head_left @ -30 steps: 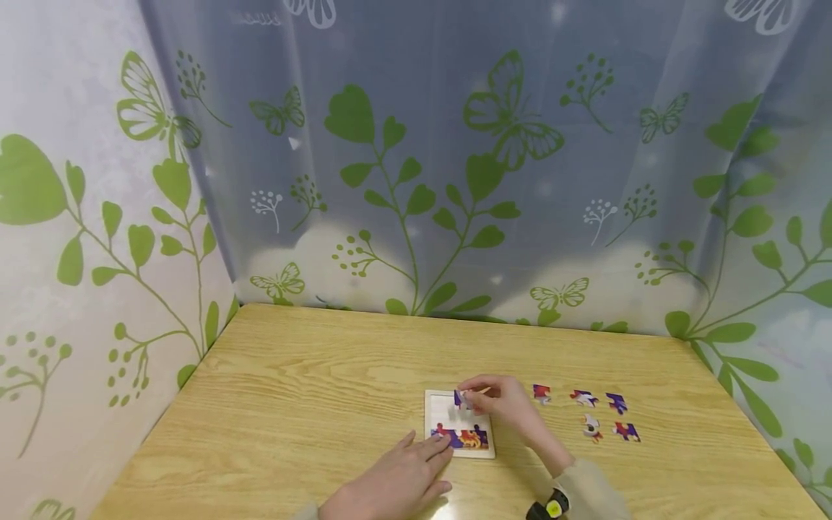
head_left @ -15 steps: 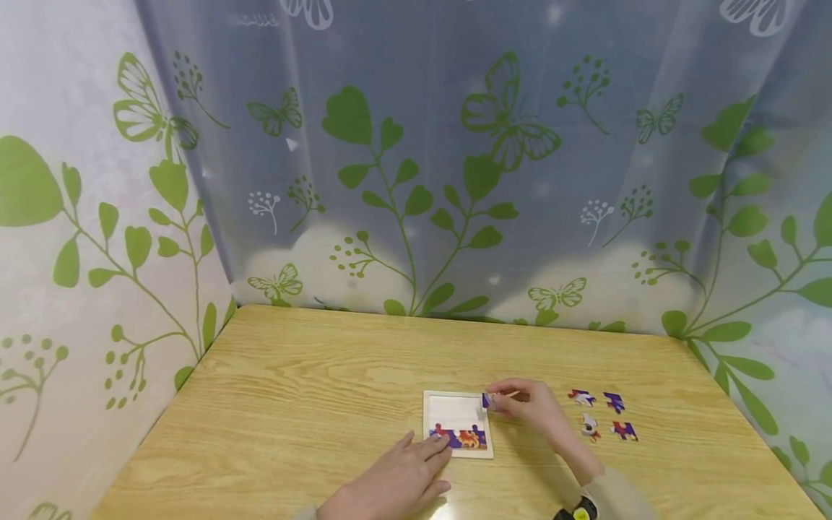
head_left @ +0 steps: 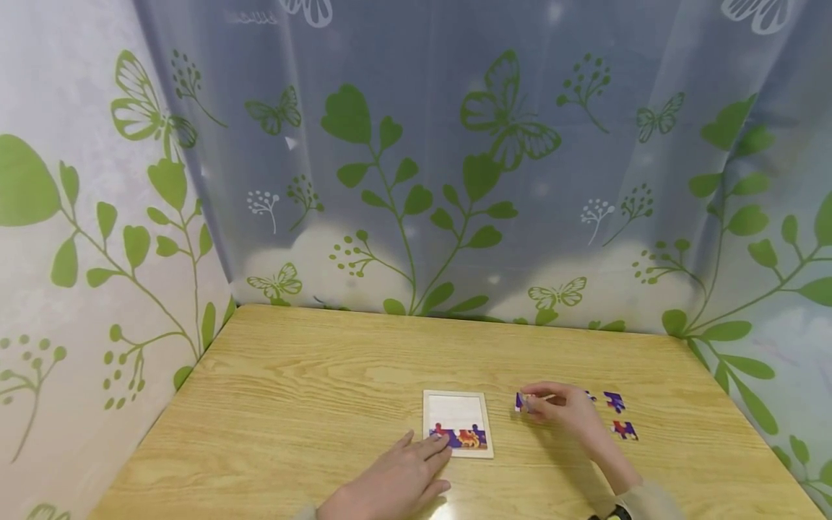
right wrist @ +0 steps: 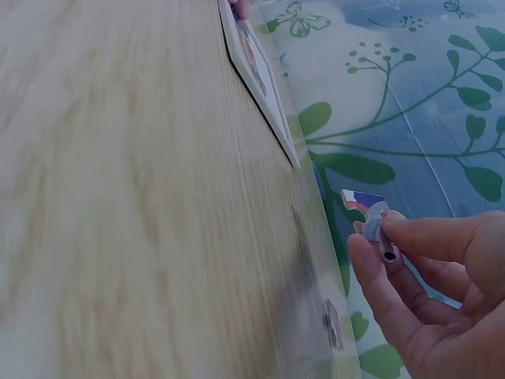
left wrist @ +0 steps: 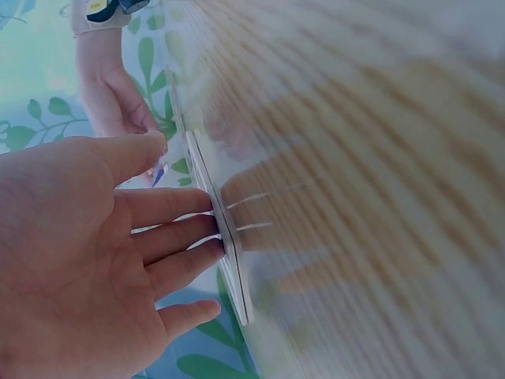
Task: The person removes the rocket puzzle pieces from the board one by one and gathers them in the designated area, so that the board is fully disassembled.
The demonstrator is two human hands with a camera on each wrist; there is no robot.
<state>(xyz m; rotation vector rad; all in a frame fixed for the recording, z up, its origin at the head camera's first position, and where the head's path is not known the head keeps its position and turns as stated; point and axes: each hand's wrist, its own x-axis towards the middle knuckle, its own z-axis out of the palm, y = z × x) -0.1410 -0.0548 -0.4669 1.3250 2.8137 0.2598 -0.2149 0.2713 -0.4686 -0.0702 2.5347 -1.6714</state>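
The left hand, fingers straight and slightly spread, rests its fingertips on the near left part of a puzzle tray, where joined pieces fill the near side. Right of the tray, the right hand pinches a puzzle piece above the table. Loose pieces lie farther right.

Right sleeve pale beige, plain; dark wristband against it, small yellow patch.
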